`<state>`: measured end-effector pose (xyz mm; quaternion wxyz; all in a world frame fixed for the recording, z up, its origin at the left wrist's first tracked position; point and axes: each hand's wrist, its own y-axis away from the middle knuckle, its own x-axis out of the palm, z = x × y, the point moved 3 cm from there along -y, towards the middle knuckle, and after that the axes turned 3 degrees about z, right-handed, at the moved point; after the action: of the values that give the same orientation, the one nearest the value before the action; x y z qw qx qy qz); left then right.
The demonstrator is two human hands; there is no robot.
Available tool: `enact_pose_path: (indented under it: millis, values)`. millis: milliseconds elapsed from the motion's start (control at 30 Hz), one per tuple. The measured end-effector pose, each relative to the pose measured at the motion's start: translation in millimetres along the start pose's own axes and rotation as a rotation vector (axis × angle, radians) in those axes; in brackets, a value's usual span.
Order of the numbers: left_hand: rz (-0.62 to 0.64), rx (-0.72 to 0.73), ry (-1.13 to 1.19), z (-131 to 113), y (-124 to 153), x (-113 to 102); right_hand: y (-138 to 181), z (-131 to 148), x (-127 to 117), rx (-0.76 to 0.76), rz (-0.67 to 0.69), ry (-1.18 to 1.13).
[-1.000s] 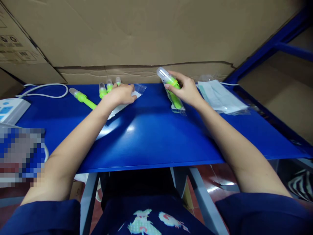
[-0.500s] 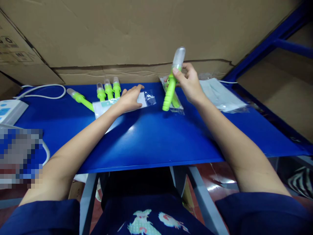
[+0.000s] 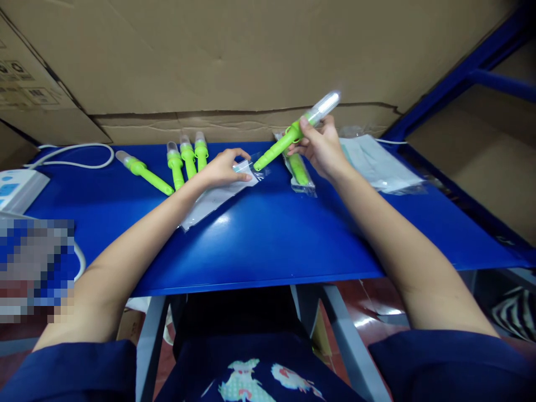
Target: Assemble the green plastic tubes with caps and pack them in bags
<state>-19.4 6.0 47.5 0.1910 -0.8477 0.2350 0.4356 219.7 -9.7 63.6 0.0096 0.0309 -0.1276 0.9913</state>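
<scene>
My right hand (image 3: 322, 145) is closed around a bright green stick (image 3: 278, 148) with a clear rounded cap. The stick tilts, cap up to the right, its green end at the mouth of a clear plastic bag. My left hand (image 3: 226, 167) grips this bag (image 3: 215, 201), which has a white insert, near its mouth; the thumb and forefinger are spread at the opening. Whether the stick's tip is inside the bag, I cannot tell. Left of my hand lie several similar green sticks (image 3: 146, 176). Behind the right hand is a bagged green stick (image 3: 298, 167).
Flat white packets in clear plastic (image 3: 379, 162) lie on the right of the blue table (image 3: 259, 245). At the left are a white power strip (image 3: 20, 190) and its looped cable (image 3: 94, 146). A cardboard wall (image 3: 234, 56) stands behind; a blue metal frame (image 3: 452, 84) bounds the right.
My right hand has tipped the stick from near upright toward the left, bringing its green end to the bag's mouth. My left hand has angled the bag, its lower end swinging toward me.
</scene>
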Motion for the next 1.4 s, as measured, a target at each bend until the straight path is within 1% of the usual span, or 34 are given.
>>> enact_pose_path:
  millis: [133,200,333,467,600,733,867,967,1067,1267,1400]
  values:
    - [0.018,0.061,0.102,-3,2,-1,2,1,0,0.060,0.022,0.032]
    - [0.040,0.027,0.147,-8,4,-2,2,0,2,0.092,0.045,0.039]
    - [0.116,-0.103,0.289,-20,9,-3,1,-6,7,0.078,0.105,-0.049]
    - [0.100,-0.137,0.396,-28,11,-4,2,-12,13,0.083,0.194,-0.082]
    - [0.115,-0.154,0.449,-24,10,-1,3,-12,15,0.050,0.232,-0.003]
    - [0.106,-0.156,0.438,-20,9,1,-3,-15,9,0.025,0.210,0.056]
    - [0.090,-0.162,0.436,-24,10,-1,-8,-18,2,-0.035,0.112,0.050]
    - [0.084,-0.159,0.443,-26,10,-1,-7,-15,2,-0.104,0.078,0.159]
    - [0.081,-0.153,0.437,-23,8,1,-5,-10,5,-0.144,0.093,0.288]
    - [0.096,-0.145,0.469,-14,6,5,-10,-16,4,-0.165,0.188,0.265]
    - [0.093,-0.107,0.439,-15,7,1,-18,-26,-8,-0.168,0.137,0.279]
